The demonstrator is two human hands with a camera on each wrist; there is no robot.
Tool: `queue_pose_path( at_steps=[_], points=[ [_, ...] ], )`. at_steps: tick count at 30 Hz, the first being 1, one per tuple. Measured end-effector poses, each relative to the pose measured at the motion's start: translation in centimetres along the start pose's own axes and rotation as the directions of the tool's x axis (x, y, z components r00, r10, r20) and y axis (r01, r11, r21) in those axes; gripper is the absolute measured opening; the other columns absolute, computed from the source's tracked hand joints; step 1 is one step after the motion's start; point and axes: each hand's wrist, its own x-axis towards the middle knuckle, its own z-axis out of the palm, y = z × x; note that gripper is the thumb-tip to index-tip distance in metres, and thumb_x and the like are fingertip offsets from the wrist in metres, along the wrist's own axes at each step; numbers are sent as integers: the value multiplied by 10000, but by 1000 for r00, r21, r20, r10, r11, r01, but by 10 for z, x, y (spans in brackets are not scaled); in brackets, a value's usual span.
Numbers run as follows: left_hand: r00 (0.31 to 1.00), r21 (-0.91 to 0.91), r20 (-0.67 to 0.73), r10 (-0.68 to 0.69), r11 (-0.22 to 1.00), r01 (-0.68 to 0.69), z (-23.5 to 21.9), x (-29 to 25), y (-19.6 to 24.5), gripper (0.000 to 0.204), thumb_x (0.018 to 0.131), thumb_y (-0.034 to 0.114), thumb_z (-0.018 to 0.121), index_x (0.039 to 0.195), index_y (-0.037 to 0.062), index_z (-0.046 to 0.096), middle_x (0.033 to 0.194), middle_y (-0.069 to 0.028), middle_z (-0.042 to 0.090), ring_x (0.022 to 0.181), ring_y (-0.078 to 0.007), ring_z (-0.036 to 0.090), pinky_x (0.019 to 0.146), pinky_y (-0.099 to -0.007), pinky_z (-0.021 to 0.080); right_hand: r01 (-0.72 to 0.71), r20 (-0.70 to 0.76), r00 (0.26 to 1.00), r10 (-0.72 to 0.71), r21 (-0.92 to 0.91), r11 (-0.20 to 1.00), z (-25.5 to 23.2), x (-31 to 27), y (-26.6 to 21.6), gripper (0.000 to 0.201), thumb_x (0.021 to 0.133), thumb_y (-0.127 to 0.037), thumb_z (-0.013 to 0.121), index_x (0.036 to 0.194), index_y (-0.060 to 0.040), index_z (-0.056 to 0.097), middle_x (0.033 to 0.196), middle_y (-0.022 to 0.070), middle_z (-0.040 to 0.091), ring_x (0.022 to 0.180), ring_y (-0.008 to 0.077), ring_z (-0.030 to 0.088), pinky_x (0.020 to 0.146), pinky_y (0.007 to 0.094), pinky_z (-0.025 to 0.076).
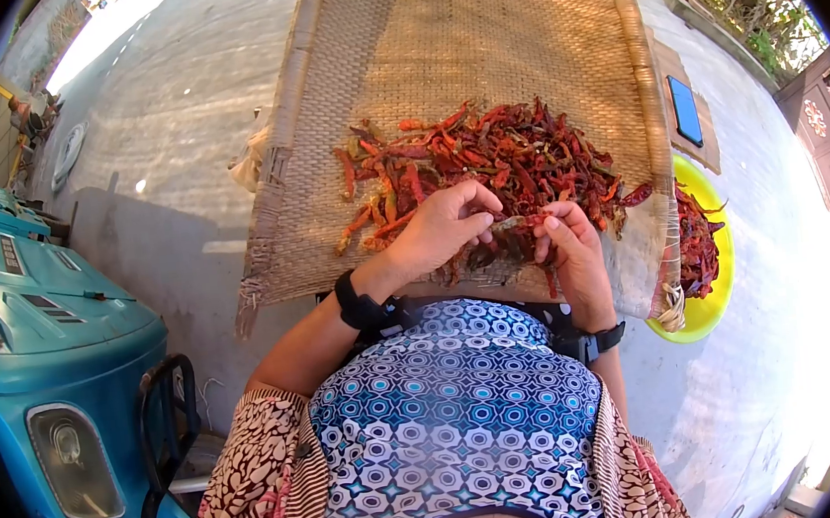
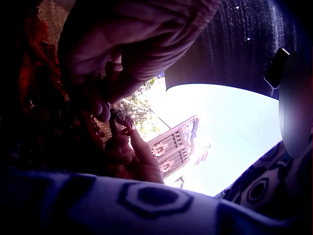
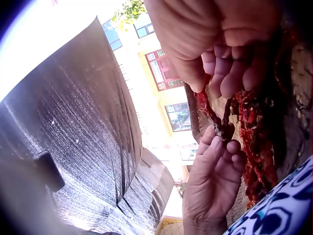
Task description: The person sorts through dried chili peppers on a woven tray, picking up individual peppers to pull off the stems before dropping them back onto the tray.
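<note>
Both hands meet over the near edge of a woven tray [image 1: 501, 11], with a dried red chili pepper [image 3: 204, 104] stretched between them. My left hand [image 1: 440, 229] pinches its darker, shrivelled end between thumb and fingers. At the other end, my right hand [image 1: 577, 255] grips the red part with thumb and forefinger. The right wrist view shows the right hand above and the left below, fingertips close together on the pepper. A heap of dried chilies [image 1: 514, 149] lies just beyond the hands. The left wrist view is dark around the fingers.
A yellow-green basin [image 1: 725, 259] holding more dried chilies stands at the tray's right. Beside the tray, a phone [image 1: 685, 111] lies on a piece of cardboard [image 1: 710, 153]. A turquoise vehicle [image 1: 62, 333] is close on the left.
</note>
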Motion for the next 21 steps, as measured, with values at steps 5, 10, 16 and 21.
queue_pose_path(
  at_steps=[5,10,16,21],
  points=[
    [1000,11,18,-24,1000,23,0,1,-1,150,948,72,541,1085,16,567,965,-34,609,823,-103,626,729,-236,510,5,-30,1000,-5,-15,1000,3,0,0,131,949,-132,577,1062,-72,549,857,1,596,648,82,544,609,202,423],
    [1000,-43,4,2,999,-2,3,1,-3,123,930,42,542,1041,-9,559,913,-55,604,789,-125,639,701,-260,527,5,-14,1000,-5,-27,1000,1,-1,2,132,945,-138,587,1062,-80,561,857,-25,576,677,66,540,627,198,413],
    [999,-21,26,-19,1000,19,4,1,-1,111,934,42,539,1030,-5,567,911,-50,610,790,-123,643,702,-253,522,17,11,1000,-16,-46,999,0,0,4,137,937,-140,605,1057,-84,573,851,-32,574,693,61,540,640,199,411],
    [998,-11,51,-40,999,40,1,2,-6,134,949,67,538,1065,8,569,943,-37,608,824,-111,642,734,-241,524,14,7,1000,-14,-61,998,-2,1,5,145,934,-147,612,1057,-81,574,867,-21,590,696,65,544,653,205,419]
  ],
)
